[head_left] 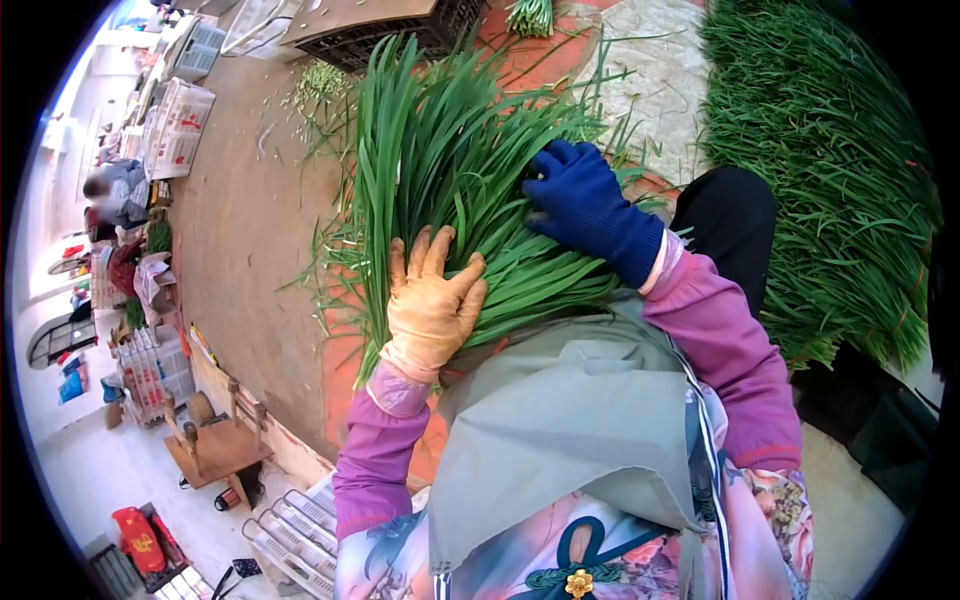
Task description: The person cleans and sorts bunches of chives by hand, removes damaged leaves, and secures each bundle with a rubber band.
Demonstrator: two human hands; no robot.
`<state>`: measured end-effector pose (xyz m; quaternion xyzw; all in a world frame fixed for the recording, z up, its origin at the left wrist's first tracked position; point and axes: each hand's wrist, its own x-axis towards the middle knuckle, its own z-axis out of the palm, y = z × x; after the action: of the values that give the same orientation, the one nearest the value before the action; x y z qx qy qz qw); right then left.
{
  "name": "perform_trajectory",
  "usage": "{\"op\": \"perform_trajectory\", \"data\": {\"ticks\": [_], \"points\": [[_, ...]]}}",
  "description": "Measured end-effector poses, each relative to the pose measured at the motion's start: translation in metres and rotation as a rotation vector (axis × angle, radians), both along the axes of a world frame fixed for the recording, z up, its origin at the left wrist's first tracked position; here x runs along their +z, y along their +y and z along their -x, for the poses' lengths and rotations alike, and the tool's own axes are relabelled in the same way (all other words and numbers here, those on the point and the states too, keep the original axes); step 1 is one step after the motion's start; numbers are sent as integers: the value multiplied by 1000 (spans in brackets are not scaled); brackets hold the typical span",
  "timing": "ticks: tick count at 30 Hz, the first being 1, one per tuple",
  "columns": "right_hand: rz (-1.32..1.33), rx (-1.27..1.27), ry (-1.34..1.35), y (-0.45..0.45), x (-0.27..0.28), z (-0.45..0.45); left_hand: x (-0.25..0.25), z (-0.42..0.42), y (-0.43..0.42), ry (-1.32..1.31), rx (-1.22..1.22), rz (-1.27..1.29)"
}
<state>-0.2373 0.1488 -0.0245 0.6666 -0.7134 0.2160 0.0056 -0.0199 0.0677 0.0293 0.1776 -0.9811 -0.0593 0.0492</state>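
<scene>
A loose heap of long, flat green leaves, which look like garlic chives (455, 170), lies in front of my body. My left hand (432, 300), in a tan glove with stained fingertips, rests on the near left part of the heap with its fingers spread. On the heap's right side is my right hand (590, 205), in a dark blue knitted glove. Its fingers curl in against the leaves, and their tips are partly hidden. A grey-green apron (570, 420) covers my lap just below the heap.
A large stack of green bunches (820, 190) stands at the right. Leaf scraps (320, 90) litter the brown floor (245, 220). A dark crate (400, 30) is at the top, a small wooden stool (220, 450) at the lower left. Farther left, a person (125, 190) is among white baskets (180, 125).
</scene>
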Motion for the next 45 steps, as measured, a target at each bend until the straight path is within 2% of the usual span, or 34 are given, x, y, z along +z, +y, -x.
{"op": "perform_trajectory", "data": {"ticks": [4,6,7,10,11,13,14,15,17,18,19,21,22,24,31,35,40,44,45], "points": [[44,129,6,0,-5,-1,0,1,1,-8,7,5],[261,135,104,1,-1,-3,-3,0,0,12,7,24],[263,145,105,3,2,-5,-3,0,0,15,18,26],[16,145,8,8,8,-11,-3,1,-1,18,3,-13],[19,147,10,8,-1,-10,-2,1,0,19,5,-10],[47,-98,-1138,4,-19,2,-2,2,-1,17,6,-21],[233,15,-1420,-1,-23,20,-2,2,0,15,10,-18],[331,-234,-1535,-3,-18,28,-2,1,1,12,16,-19],[387,-342,-1639,-8,7,35,-3,2,0,24,13,-20],[275,-304,-1571,-7,23,33,-2,3,-1,24,10,-19],[277,-306,-1570,-11,23,23,-2,3,-1,20,7,-15],[407,117,-612,-25,17,-1,-2,4,-1,18,3,-12],[409,116,-611,-30,17,-10,-1,5,-1,15,0,-16],[115,265,-88,-38,16,-22,-1,8,-1,11,-9,-16],[103,393,-70,-43,-3,-43,-3,7,0,-7,-8,-5],[191,363,-92,-31,0,-54,-1,7,-1,-8,-14,-11],[47,299,-99,-29,-11,-57,-4,10,1,-4,-23,-23],[88,313,-112,-26,-6,-53,-2,12,3,-19,-24,-46],[73,235,-132,-27,-1,-47,-3,13,3,-17,-25,-43]]}}
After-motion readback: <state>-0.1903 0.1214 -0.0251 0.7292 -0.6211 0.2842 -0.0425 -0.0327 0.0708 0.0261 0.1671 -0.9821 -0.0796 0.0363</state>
